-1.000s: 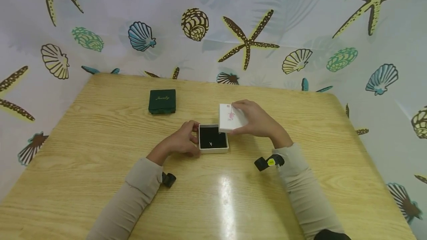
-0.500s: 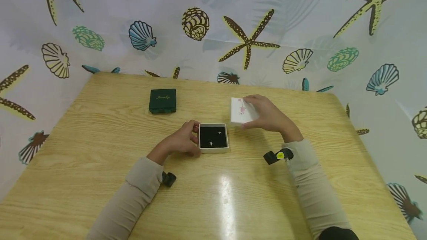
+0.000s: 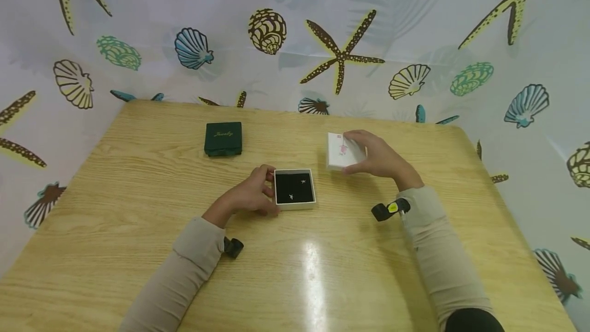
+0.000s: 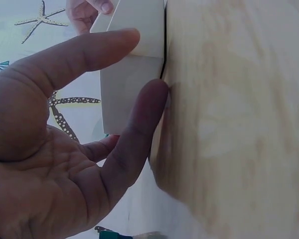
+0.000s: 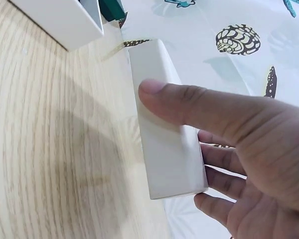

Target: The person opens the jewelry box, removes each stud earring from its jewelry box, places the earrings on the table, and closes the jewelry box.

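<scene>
In the head view a white jewelry box base lies on the table with its top off. Two small silvery star-shaped pieces sit on its black lining. My left hand holds the base by its left side, and in the left wrist view thumb and fingers span a corner of the white wall. Off to the right, my right hand grips the white box lid, printed with a pink design. The right wrist view has the thumb across the lid's side wall, with the fingers behind.
A dark green box with gold lettering stands behind and left of the white base. The wooden table ends at a white cloth backdrop printed with shells and starfish.
My right hand has carried the lid off the base toward the right and slightly back, uncovering both star-shaped pieces. My left hand has stayed at the base's side.
</scene>
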`<state>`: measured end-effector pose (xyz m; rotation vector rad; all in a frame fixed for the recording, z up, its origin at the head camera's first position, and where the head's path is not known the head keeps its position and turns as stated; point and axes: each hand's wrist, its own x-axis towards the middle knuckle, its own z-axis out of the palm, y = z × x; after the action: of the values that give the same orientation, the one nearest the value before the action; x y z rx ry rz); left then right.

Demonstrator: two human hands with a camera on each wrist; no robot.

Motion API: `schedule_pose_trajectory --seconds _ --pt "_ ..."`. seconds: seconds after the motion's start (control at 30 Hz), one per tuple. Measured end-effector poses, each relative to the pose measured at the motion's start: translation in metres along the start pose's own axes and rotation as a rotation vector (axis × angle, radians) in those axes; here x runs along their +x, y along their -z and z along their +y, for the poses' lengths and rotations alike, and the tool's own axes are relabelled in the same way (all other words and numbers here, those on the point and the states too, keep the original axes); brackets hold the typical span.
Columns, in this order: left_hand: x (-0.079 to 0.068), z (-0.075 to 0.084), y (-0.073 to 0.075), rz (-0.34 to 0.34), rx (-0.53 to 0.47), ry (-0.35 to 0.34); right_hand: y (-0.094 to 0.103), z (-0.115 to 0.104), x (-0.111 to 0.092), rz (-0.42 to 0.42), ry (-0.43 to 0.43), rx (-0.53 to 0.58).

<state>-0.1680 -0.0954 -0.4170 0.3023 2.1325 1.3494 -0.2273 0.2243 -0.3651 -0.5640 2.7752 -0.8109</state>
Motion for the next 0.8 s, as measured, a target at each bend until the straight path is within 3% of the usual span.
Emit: schedule_pose_trajectory --seconds 0.8 --pt "0.002 -0.003 0.001 0.003 -0.008 -0.003 -0.009 0.033 0.010 -0.031 -0.070 -0.110"
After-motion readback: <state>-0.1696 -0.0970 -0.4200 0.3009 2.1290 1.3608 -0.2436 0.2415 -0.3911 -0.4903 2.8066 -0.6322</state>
